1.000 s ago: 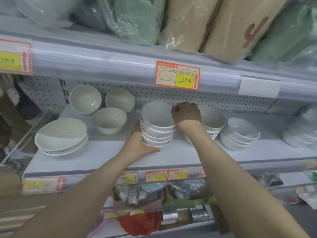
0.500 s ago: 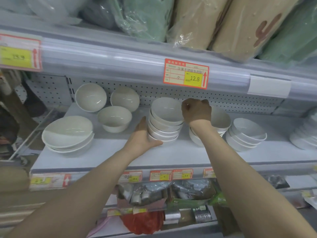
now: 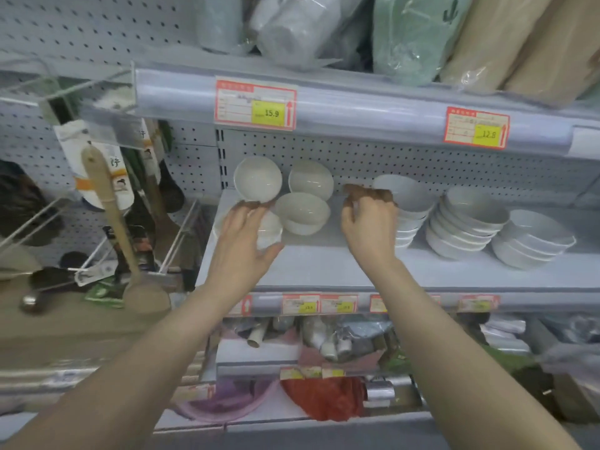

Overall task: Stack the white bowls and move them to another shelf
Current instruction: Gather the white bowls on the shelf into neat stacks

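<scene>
Left grip point(image 3: 246, 235), left of centre: fingers spread apart over a low white bowl point(image 3: 271, 237) on the shelf point(image 3: 324, 264), thumb at its right flank, not seen clamped on it. Right grip point(image 3: 370, 222), centre: loosely curled, clasping nothing, just left of the bowl stack point(image 3: 407, 209). Front loose bowl point(image 3: 303, 212) between both grips, slightly above; nearer the left. Probably next for stacking.
</scene>
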Motion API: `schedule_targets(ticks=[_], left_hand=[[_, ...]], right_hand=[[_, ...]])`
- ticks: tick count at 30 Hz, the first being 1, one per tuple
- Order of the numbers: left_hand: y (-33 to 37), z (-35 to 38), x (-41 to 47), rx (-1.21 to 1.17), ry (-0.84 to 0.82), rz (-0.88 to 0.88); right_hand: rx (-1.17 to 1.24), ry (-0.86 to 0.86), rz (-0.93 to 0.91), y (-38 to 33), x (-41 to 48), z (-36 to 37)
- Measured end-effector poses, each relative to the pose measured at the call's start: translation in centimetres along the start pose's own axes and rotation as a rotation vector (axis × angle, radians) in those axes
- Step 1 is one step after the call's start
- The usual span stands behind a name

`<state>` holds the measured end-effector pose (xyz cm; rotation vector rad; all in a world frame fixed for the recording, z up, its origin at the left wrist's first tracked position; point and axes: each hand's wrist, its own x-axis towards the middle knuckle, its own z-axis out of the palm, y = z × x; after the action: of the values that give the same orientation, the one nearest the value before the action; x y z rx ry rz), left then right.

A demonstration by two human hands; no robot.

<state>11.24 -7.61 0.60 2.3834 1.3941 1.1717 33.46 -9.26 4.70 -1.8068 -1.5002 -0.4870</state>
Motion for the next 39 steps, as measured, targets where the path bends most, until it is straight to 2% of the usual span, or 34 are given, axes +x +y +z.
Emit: schedule_targets(ticks=[3, 6, 9, 13, 16, 20, 26, 32, 35, 39], left_hand=[[-2.4, -1.3, -1.0, -0.037, -0.056, -0.203], [-3.2, -1.4, -1.6, -0.247, -0.147, -0.403], [-4.0, -1.1, -1.6, -0.384, -0.13, -0.513], [-4.3, -1.0, -1.8, -0.439, -0.174, -0.554], [-4.8, -0.8, -1.9, -0.47, -0.185, -0.53], [-5.1, -0.1, -1.2, -0.524, -0.162, -0.543], [-5.4, 0.7, -0.9, -0.542, -0.125, -0.56], [-4.8, 0.2, -1.2, -0.538, -0.111, -0.566], [-4.9, -0.2, -1.6, -0.525, -0.113, -0.536], [-5.1, -0.6, -2.1, -0.52, -0.108, -0.528]], right_hand=[[0.003, -0.067, 0.032, -1.2, -1.9, 2.0], [0.007, -0.304, 0.261, -1.2, -2.3, 4.3], [0.064, -0.494, 0.455, -1.2, -1.7, 6.3], [0.34, -0.609, 0.763, -1.1, 0.0, 9.2], [0.476, -0.604, 0.867, -0.9, 0.7, 10.8], [0.459, -0.569, 0.843, -0.4, 1.7, 11.1], [0.637, -0.446, 0.761, -2.1, 5.1, 7.8], [0.59, -0.688, 0.405, -5.9, 4.6, 4.6], [0.588, -0.79, 0.335, -6.7, 2.9, 4.2], [0.632, -0.795, 0.286, -7.2, 1.6, 3.9]])
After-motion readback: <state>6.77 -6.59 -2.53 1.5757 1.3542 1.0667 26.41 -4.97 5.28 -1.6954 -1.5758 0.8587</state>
